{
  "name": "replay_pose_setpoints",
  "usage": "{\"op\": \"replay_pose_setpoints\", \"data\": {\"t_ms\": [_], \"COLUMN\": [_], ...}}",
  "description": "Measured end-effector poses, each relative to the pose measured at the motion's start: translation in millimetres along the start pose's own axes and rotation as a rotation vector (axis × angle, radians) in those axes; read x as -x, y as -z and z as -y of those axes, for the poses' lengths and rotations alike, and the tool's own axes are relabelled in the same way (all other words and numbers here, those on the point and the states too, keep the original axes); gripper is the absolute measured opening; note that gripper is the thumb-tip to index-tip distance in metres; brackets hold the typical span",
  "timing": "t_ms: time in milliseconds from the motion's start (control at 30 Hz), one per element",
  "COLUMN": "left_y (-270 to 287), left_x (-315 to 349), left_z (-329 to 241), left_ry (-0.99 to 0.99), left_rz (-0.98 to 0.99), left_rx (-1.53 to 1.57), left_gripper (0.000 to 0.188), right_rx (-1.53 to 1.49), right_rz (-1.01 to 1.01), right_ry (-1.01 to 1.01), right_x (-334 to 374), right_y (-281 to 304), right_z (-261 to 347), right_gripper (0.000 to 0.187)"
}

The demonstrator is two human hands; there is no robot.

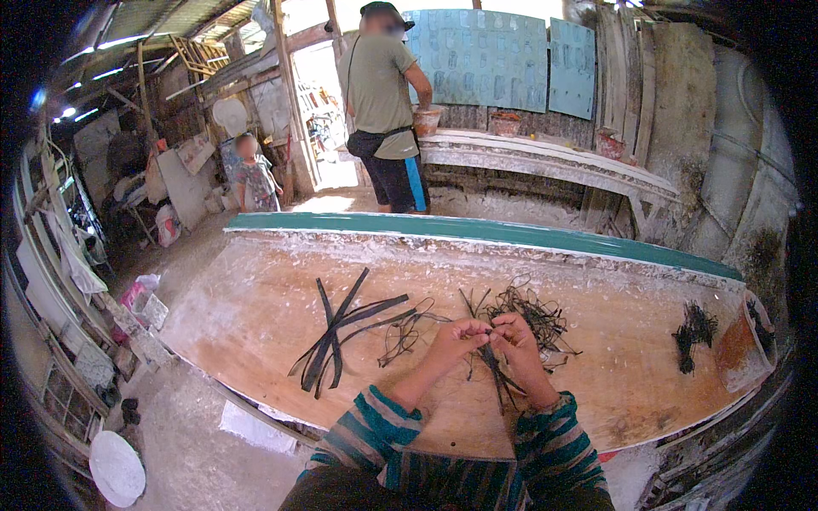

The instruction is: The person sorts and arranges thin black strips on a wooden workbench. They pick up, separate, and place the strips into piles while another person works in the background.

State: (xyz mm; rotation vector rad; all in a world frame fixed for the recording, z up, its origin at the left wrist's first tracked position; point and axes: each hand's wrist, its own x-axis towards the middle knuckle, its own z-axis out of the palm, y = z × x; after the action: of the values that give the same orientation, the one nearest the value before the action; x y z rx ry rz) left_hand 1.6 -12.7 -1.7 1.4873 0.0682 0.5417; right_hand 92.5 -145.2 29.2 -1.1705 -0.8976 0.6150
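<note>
Over the middle of a wooden table [247, 298], my left hand [458, 339] and my right hand [517, 345] meet with fingertips pinched together. Between them is a thin black strip [488, 331], mostly hidden by the fingers. Under the hands lies a bunch of narrow black strips [498, 381]. Just beyond my right hand spreads a tangle of thin black knotted loops [537, 313]. A few looser black loops [405, 335] lie left of my left hand. Farther left, wider flat black strips [328, 336] cross each other.
A green-painted board [477, 232] runs along the table's far edge. At the right end are a black bundle [694, 335] and a clay pot [740, 356] on its side. Beyond, a person [383, 94] stands at a bench [545, 155] with pots; a smaller person [254, 177] stands left.
</note>
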Motion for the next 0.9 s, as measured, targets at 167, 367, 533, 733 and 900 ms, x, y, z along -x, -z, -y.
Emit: {"op": "replay_pose_setpoints", "data": {"t_ms": [167,367,533,733,900], "left_y": [2.8,-0.9,-2.7,-5.3,-6.6], "left_x": [-2.6,1.8,4.0,4.2,6.6], "left_z": [0.2,-13.8,-15.5,-17.6,-28.4], "left_ry": [-0.044,-0.078,-0.082,-0.111,-0.055], "left_rz": [0.031,-0.014,-0.041,-0.065,-0.019], "left_rx": [-0.046,-0.099,-0.183,-0.249,-0.348], "left_gripper": [0.017,0.011,0.007,0.007,0.012], "right_rx": [0.052,0.059,0.076,0.090,0.047], "right_rz": [0.066,0.065,0.035,0.036,0.074], "right_ry": [0.002,-0.004,-0.031,0.016,-0.031], "right_x": [-1.3,-2.6,-1.8,-4.2,-2.0], "right_y": [3.7,7.2,8.7,10.3,12.6], "right_z": [-4.6,-8.5,-14.0,-16.2,-8.6], "right_gripper": [0.019,0.016,0.012,0.009,0.006]}}
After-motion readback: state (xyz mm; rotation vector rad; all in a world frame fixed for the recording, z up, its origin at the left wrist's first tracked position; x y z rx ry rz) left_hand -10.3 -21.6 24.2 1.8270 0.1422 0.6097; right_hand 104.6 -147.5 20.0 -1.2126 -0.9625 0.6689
